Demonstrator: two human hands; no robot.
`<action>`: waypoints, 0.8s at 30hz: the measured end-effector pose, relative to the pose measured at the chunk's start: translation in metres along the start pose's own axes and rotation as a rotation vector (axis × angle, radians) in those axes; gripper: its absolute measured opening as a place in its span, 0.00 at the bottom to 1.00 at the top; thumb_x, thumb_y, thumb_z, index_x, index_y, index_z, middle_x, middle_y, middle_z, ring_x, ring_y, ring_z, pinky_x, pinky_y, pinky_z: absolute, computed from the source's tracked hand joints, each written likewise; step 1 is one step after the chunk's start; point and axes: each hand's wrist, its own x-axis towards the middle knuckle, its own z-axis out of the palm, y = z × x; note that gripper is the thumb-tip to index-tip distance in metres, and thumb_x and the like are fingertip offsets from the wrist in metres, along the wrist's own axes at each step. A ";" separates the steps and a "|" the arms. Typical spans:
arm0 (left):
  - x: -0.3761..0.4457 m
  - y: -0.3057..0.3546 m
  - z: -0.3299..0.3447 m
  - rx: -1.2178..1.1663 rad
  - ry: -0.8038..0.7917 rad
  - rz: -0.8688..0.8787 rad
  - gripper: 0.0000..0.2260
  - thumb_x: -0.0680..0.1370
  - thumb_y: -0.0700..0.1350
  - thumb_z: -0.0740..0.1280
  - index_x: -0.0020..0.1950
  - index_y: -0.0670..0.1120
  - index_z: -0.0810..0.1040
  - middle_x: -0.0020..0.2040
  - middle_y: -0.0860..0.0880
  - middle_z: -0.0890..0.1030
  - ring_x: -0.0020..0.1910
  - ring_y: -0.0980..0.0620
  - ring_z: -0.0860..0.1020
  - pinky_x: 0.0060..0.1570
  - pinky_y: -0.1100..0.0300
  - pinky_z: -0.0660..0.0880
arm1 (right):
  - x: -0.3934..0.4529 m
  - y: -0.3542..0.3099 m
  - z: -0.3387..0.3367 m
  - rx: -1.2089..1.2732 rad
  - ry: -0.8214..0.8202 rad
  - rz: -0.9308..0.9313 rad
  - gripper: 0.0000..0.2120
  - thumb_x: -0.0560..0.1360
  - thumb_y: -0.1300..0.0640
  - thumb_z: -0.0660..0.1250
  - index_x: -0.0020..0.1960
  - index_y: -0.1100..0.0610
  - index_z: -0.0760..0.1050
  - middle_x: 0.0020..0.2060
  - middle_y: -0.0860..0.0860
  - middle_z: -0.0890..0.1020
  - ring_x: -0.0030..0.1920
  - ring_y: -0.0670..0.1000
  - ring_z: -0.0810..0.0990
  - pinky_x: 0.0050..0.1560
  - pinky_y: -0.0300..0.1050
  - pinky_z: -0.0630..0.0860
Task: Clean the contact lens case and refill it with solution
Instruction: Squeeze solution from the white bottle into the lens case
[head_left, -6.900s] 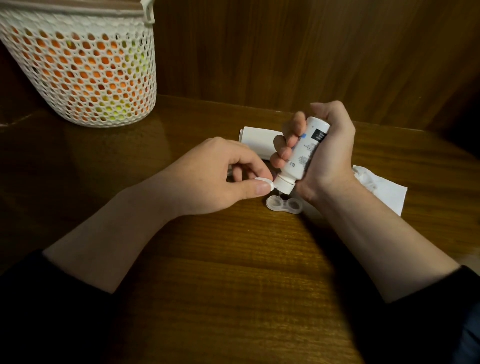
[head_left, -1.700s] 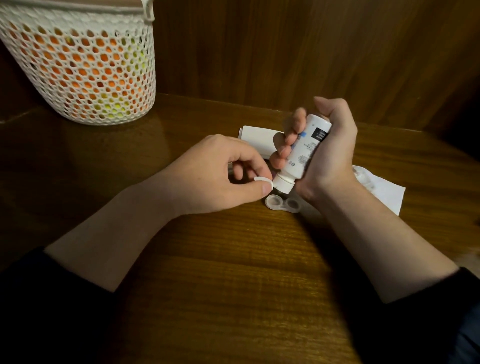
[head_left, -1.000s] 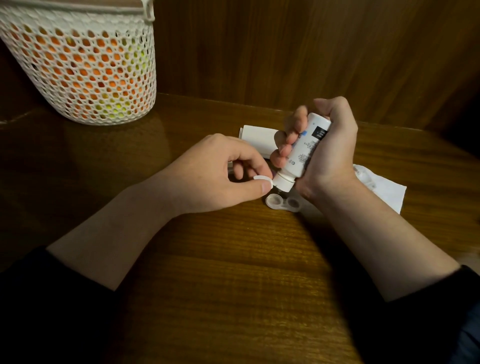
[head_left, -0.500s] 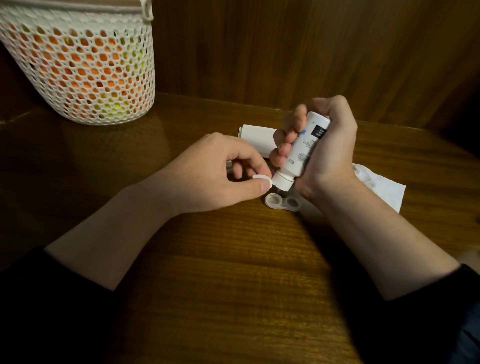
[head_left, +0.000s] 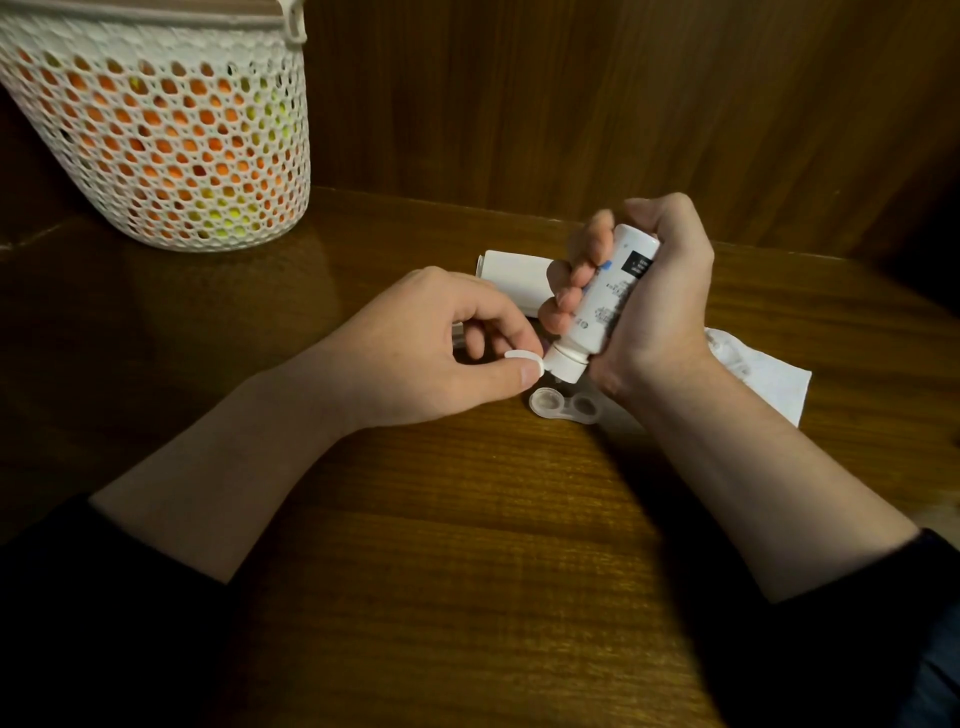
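Observation:
The clear two-well contact lens case (head_left: 563, 405) lies open on the wooden table (head_left: 467, 545). My right hand (head_left: 654, 306) grips a white solution bottle (head_left: 605, 304), tipped nozzle-down just above the case. My left hand (head_left: 431, 348) pinches a small white round cap (head_left: 524, 357) between thumb and forefinger, right beside the bottle's neck. Whether liquid is in the wells is too dim to tell.
A white box (head_left: 511, 275) lies behind my hands, partly hidden. A white tissue (head_left: 763, 374) lies on the table to the right. A white mesh basket (head_left: 161, 130) with orange and yellow contents stands at the back left. A wooden wall rises behind the table.
Both hands and the tipped bottle have stayed almost still over the case; only a slight shift of the view.

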 end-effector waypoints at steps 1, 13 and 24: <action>0.000 0.000 0.000 -0.002 -0.001 -0.001 0.04 0.78 0.47 0.77 0.52 0.54 0.89 0.43 0.60 0.83 0.39 0.63 0.78 0.33 0.73 0.71 | 0.000 0.000 0.000 0.003 0.002 0.002 0.21 0.78 0.49 0.57 0.29 0.55 0.70 0.24 0.50 0.72 0.24 0.50 0.69 0.28 0.39 0.67; 0.002 -0.006 0.000 -0.110 0.034 -0.070 0.04 0.80 0.48 0.75 0.55 0.53 0.88 0.40 0.65 0.83 0.34 0.66 0.76 0.34 0.73 0.71 | 0.001 -0.004 0.002 0.118 0.098 0.027 0.26 0.83 0.41 0.58 0.34 0.57 0.76 0.28 0.52 0.76 0.27 0.50 0.74 0.29 0.42 0.74; 0.007 -0.006 -0.002 -0.329 0.155 -0.244 0.09 0.83 0.53 0.69 0.53 0.54 0.89 0.40 0.61 0.86 0.36 0.66 0.79 0.36 0.70 0.73 | 0.007 -0.011 0.004 0.323 0.192 0.195 0.18 0.84 0.40 0.65 0.59 0.54 0.76 0.43 0.52 0.80 0.38 0.49 0.77 0.39 0.42 0.79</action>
